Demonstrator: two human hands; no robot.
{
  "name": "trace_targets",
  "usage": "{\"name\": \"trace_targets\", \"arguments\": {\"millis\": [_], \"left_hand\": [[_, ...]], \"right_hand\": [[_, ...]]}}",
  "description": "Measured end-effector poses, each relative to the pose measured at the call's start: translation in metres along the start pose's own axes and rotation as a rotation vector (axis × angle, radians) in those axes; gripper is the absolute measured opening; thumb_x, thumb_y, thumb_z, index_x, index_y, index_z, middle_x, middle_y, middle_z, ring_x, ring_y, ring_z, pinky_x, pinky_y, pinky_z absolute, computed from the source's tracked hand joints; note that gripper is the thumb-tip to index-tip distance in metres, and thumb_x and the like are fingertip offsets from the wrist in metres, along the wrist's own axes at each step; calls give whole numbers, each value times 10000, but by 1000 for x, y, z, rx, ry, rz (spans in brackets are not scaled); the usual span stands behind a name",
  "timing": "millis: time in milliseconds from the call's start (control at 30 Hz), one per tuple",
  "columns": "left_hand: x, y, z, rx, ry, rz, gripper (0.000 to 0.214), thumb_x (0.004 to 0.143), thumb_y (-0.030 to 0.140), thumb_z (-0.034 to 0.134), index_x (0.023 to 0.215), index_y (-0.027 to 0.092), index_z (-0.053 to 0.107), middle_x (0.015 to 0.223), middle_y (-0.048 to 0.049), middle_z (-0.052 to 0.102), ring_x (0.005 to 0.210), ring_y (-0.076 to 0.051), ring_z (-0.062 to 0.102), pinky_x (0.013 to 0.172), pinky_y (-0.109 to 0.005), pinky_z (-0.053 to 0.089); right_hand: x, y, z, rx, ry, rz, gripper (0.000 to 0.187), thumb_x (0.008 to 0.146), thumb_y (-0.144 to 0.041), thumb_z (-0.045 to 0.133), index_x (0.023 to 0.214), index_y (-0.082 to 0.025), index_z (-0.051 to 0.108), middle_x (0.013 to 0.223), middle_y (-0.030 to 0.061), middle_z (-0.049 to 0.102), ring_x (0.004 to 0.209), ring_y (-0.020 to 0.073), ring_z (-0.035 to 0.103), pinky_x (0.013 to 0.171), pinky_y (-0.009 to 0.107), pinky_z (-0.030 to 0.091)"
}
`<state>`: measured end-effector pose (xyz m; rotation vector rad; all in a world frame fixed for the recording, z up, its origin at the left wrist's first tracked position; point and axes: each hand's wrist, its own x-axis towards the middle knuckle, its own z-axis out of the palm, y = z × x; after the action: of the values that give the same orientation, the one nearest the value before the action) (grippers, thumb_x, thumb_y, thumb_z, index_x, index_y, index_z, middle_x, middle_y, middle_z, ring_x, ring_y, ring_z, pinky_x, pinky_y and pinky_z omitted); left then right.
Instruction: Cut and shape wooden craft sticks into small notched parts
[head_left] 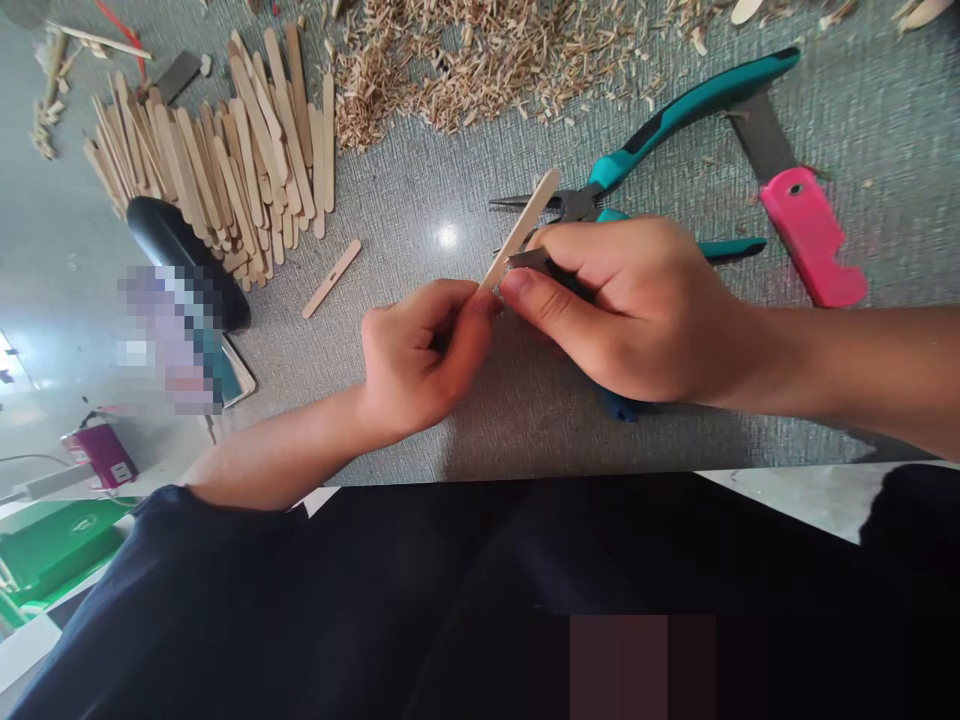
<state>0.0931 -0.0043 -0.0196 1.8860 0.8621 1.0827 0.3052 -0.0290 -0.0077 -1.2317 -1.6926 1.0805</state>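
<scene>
My left hand (424,355) is closed, pinching the near end of a flat wooden stick (523,226) that points up and away. My right hand (626,305) is closed around a small cutting tool whose metal blade (529,259) touches the stick near my left fingertips; a blue end of its handle (621,407) shows below my palm. Both hands hover over the grey mat (420,215).
Teal-handled pliers (660,135) lie just behind my right hand, with a pink-handled knife (806,230) to their right. A pile of wooden sticks (225,160) lies at the far left, one slotted stick (331,278) apart from it. Wood shavings (480,60) cover the far middle. A black object (184,260) sits left.
</scene>
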Motion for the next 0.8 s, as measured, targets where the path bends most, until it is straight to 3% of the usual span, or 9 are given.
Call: {"name": "trace_targets", "arguments": {"millis": [133,233,400,533,667,800], "left_hand": [[-1,-4,-1,113,4,107,241,1092,200,788,865,205,707,561,101,542,452,-2,422,423,-175,237],[-2,-7,-3,168,5,206,192,1065,175,793,892,206,714,571,103,560,456,-10,455,452,-179,293],[-3,-5,-5,161,-19,184,181,1082,162,765,908,201,731,583,93,573,470,-7,462,478,-166,300],[-2,-2,-4,85,-56,62,298,1134,251,750,844,186,732,552,82,565,437,-3,442,439,-144,292],[-2,-3,-2,19,-59,-134,510,1190,492,720,768,204,713,504,66,545,406,-29,416,401,-191,292],[-3,-6,-2,1,-34,-217,515,1204,560,684,823,223,765,513,59,544,426,-49,416,419,-231,319]], "right_hand": [[0,1,-1,-22,-11,-10,645,1199,-681,664,731,-273,490,615,-43,458,595,155,397,661,424,292],[0,0,-1,-29,-19,0,675,1207,-696,641,708,-265,500,609,-37,473,596,148,399,656,424,281],[1,-3,-2,2,-42,-2,701,1218,-706,607,688,-258,510,600,-25,478,599,149,400,642,427,268],[1,-4,-4,23,-47,2,715,1221,-721,586,683,-257,511,591,-24,483,595,148,406,624,418,275],[-1,-5,-4,35,-65,2,708,1212,-667,651,665,-249,485,590,-29,456,595,136,389,617,402,286],[0,-4,-3,17,-35,8,715,1219,-701,617,675,-251,499,614,-23,493,614,143,421,640,402,289]]}}
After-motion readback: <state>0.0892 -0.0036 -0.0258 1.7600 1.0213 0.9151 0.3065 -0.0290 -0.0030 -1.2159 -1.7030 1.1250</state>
